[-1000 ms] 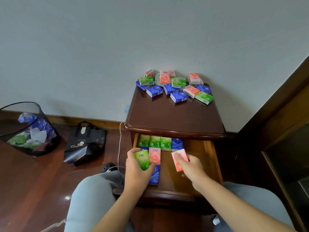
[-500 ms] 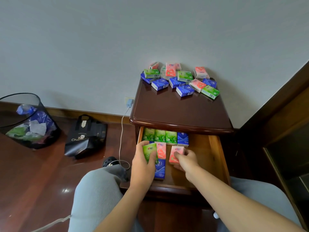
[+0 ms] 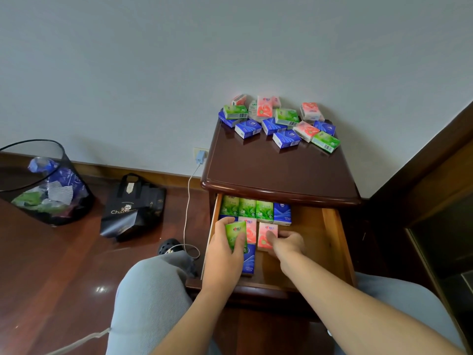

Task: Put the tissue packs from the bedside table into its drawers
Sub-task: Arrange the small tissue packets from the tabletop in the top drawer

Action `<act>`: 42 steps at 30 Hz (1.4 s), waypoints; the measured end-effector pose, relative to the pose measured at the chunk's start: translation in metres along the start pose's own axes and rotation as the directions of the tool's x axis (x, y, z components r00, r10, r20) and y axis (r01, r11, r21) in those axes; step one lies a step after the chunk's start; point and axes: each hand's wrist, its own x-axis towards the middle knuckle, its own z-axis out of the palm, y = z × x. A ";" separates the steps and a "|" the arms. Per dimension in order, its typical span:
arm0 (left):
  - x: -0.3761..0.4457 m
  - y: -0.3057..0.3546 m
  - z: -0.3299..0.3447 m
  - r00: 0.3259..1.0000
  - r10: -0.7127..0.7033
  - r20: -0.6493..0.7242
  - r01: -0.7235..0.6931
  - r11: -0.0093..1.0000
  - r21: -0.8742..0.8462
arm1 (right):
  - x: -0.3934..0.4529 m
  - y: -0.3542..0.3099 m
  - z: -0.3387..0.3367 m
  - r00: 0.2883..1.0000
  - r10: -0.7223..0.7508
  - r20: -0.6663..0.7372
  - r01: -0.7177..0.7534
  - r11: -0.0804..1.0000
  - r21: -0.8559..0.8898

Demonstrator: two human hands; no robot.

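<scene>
Since a second ago, the pink pack [image 3: 267, 236] has come down from the air and now lies flat on the drawer [image 3: 330, 226] floor, just to the right of the other pink pack [image 3: 249, 228]. That means one more pack is nearly put away, and I judge the second row is filling up.

Going left to right: my left hand [image 3: 225, 254] reaches in at the drawer's 9 o'clock side. Its fingers curl around a green pack [image 3: 235, 235], thumb on the right edge, tilted up above the blue pack [image 3: 248, 260]. My right hand [image 3: 288, 243] lies low, its fingers pressed on the pink pack, maybe nudging it straight.

At the drawer's 12 o'clock edge sit three green packs and one blue. Many loose packs [image 3: 281, 124] wait at 12 o'clock on the bedside table [image 3: 276, 172].
</scene>
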 end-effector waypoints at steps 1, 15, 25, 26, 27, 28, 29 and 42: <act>0.000 0.000 0.000 1.000 0.007 0.000 -0.007 1.000 0.004 | 0.000 -0.001 0.002 1.000 0.003 0.011 -0.004 1.000 0.022; 0.000 0.001 0.000 0.999 -0.041 0.023 0.041 0.999 -0.021 | 0.006 -0.005 -0.005 1.000 0.022 -0.002 -0.022 0.999 0.025; 0.014 0.022 0.014 0.987 -0.144 0.071 0.154 0.975 -0.162 | -0.026 -0.020 -0.049 0.837 -0.232 0.495 0.185 0.972 0.144; 0.015 0.023 0.019 0.986 -0.130 0.104 0.145 0.978 -0.149 | -0.026 -0.019 -0.052 0.808 -0.223 0.546 0.177 0.975 0.136; 0.015 0.023 0.025 0.984 -0.117 0.132 0.135 0.982 -0.133 | -0.025 -0.017 -0.055 0.792 -0.221 0.570 0.180 0.975 0.129; 0.014 0.023 0.031 0.983 -0.108 0.150 0.125 0.986 -0.114 | -0.023 -0.015 -0.058 0.789 -0.222 0.572 0.183 0.975 0.126; 0.014 0.023 0.036 0.982 -0.100 0.160 0.116 0.989 -0.093 | -0.019 -0.012 -0.062 0.798 -0.221 0.560 0.178 0.975 0.132; 0.015 0.002 0.058 0.912 0.036 0.408 -0.332 0.649 0.684 | 0.031 0.014 -0.068 0.982 -0.083 0.169 0.077 0.996 0.037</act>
